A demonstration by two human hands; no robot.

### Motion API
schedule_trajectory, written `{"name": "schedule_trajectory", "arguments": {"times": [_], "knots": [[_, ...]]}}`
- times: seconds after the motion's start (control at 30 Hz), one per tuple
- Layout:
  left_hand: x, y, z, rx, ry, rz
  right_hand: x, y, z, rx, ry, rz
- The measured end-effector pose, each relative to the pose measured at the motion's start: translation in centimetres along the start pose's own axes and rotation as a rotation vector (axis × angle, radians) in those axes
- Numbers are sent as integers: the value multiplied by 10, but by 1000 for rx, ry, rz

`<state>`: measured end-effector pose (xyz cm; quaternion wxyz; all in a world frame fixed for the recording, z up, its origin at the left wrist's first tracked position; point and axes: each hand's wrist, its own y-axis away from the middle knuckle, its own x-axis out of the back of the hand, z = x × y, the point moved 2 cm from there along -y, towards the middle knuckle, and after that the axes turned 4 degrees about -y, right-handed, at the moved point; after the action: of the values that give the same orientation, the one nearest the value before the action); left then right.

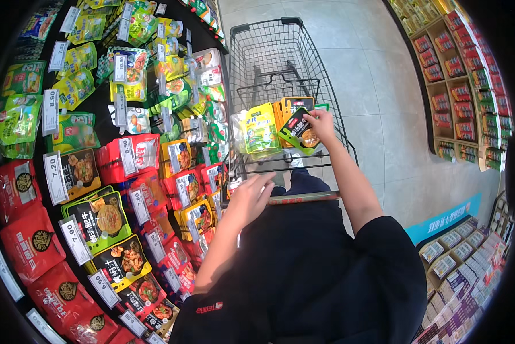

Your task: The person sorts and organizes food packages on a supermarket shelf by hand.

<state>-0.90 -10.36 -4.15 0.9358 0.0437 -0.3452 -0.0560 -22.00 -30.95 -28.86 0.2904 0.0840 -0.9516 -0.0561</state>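
My right hand (322, 125) grips the upper right corner of a black and green seasoning packet (298, 132) over the near end of a wire shopping cart (279, 86). Behind it, partly covered, stands an orange and black packet (297, 104). Left of these, a yellow-green pouch (259, 129) leans in the cart's near section. My left hand (254, 193) is by the cart's near left corner, above the left end of the push handle (304, 198), fingers extended and holding nothing visible. Whether it touches the handle I cannot tell.
Hanging seasoning packets (106, 219) with price tags fill the shelf rack (38, 155) close on my left. Grey tiled floor (360, 77) runs along the cart's right side. Shelves of red packages (455, 86) stand at the far right, and a display of small boxes (459, 258) at lower right.
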Motion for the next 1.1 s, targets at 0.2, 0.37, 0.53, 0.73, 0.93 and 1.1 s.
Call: {"name": "schedule_trajectory", "arguments": {"times": [0.2, 0.37, 0.53, 0.73, 0.93, 1.1], "knots": [[7, 7, 1, 3, 47, -7, 45, 32, -61, -13, -251, -421], [15, 17, -10, -34, 45, 79, 80, 57, -137, 49, -236, -707], [27, 25, -17, 79, 505, 408, 102, 84, -236, 110, -725, -665], [52, 42, -5, 123, 884, 270, 74, 126, -310, 55, -1061, -616], [83, 71, 18, 194, 983, 516, 59, 164, -346, 204, -1004, -673], [98, 88, 30, 86, 994, 585, 42, 177, -345, 153, -1022, -691]]}}
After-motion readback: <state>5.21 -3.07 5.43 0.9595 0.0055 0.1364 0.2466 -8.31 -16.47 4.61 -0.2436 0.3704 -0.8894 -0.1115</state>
